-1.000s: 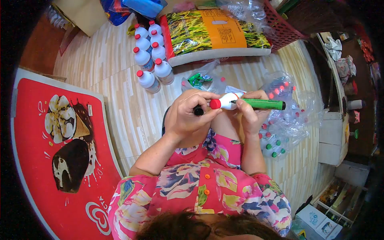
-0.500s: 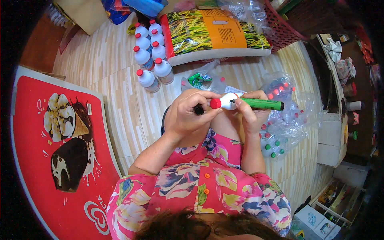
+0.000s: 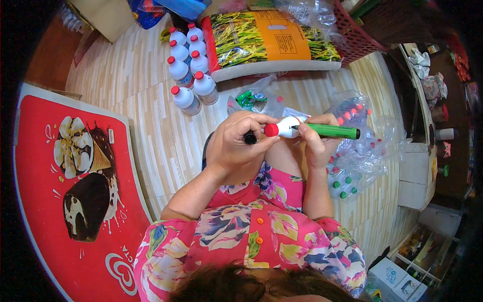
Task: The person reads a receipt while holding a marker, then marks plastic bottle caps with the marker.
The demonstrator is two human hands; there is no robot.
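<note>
In front of my knees, my left hand [image 3: 237,138] pinches a small white bottle [image 3: 287,127] near its red cap. The bottle lies on its side, red cap toward that hand. Curled in the same hand is a black marker cap [image 3: 250,137]. A green marker pen [image 3: 334,131] is gripped in my right hand [image 3: 320,143], its dark tip at the white shoulder of the bottle. Most of the lower bottle is hidden behind my right hand.
White bottles with red caps [image 3: 185,100] stand in rows on the floor beside a large rice sack [image 3: 276,48]. Plastic bags [image 3: 370,161] of small bottles with red and green caps lie at right. A red ice-cream freezer [image 3: 123,201] is at left, a red basket [image 3: 358,38] behind.
The marker's tip and rear end have shifted slightly to the right with my right hand. My left hand still holds the bottle in nearly the same place.
</note>
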